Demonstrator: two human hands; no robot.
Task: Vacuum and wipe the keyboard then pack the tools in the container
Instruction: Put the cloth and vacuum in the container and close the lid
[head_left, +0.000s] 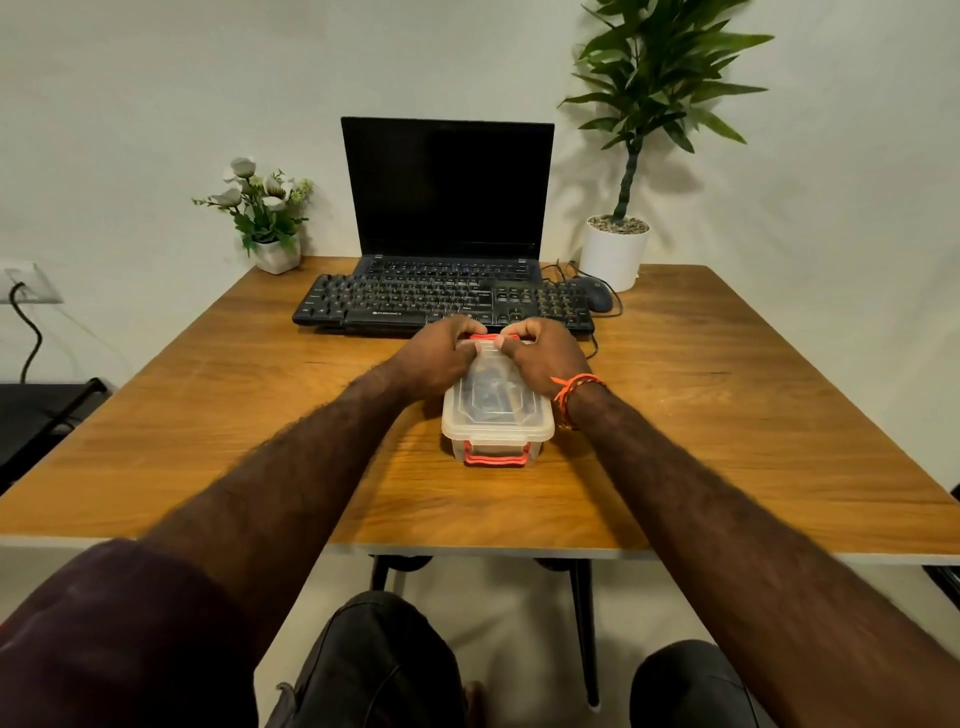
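Your two forearms reach out level. Left hand (439, 358) and right hand (540, 358) curl onto the one container's (496, 421) far red clasp (488, 339), one keyboard (441, 304) just beyond them.

Wooden table (218, 415) bears container (497, 415), keyboard (441, 304), laptop (447, 197), mouse (595, 293), two plants (270, 218).
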